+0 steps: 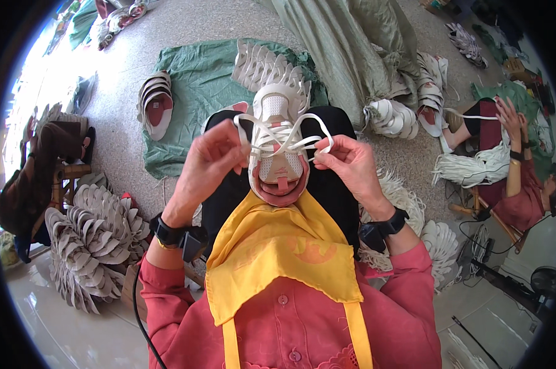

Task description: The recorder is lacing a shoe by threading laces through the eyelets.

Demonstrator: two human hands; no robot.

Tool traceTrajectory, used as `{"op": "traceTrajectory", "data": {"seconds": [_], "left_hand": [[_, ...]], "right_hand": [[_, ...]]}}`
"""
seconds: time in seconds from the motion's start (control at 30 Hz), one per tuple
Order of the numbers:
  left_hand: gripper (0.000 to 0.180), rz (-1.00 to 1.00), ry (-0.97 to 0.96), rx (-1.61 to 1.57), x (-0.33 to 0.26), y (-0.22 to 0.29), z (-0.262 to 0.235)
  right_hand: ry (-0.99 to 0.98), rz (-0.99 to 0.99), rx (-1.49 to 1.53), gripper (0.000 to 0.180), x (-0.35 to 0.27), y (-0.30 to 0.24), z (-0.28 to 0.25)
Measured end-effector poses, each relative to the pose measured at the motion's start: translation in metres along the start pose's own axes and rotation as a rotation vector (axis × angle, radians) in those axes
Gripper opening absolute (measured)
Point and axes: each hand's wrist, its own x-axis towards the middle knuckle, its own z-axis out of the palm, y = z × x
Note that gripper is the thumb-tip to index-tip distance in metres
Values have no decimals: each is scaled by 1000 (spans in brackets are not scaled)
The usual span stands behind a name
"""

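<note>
A white and beige shoe upper (280,169) with pink lining rests between my knees, its pink heel opening toward me. A white shoelace (318,120) runs through its eyelets and loops out to both sides. At the left of the tongue, my left hand (213,157) is closed, pinching one loop of the lace between thumb and fingers. On the other side my right hand (350,161) pinches the other loop near its end. Both hands are slightly apart from the upper. The lace tips are partly hidden by my fingers. A yellow apron (278,252) lies across my lap.
A green sheet (195,80) on the floor ahead bears a row of uppers (268,64) and a nested stack (156,104). Piled uppers (96,240) stand left, white laces (398,200) right. Another person's hand (508,120) is raised at far right near a lace bundle (475,165).
</note>
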Motion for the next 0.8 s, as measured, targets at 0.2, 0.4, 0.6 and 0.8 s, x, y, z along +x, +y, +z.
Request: {"op": "traceTrajectory", "data": {"seconds": [0.2, 0.4, 0.6, 0.8], "left_hand": [[6, -68, 74, 45, -20, -22, 6], [7, -23, 152, 52, -23, -26, 14], [10, -24, 162, 53, -20, -28, 13], [12, -2, 158, 36, -21, -31, 11]], "right_hand": [[16, -29, 18, 14, -1, 8, 3], [64, -63, 92, 9, -2, 11, 6], [57, -67, 55, 10, -1, 7, 7], [51, -110, -47, 9, 0, 10, 9]]}}
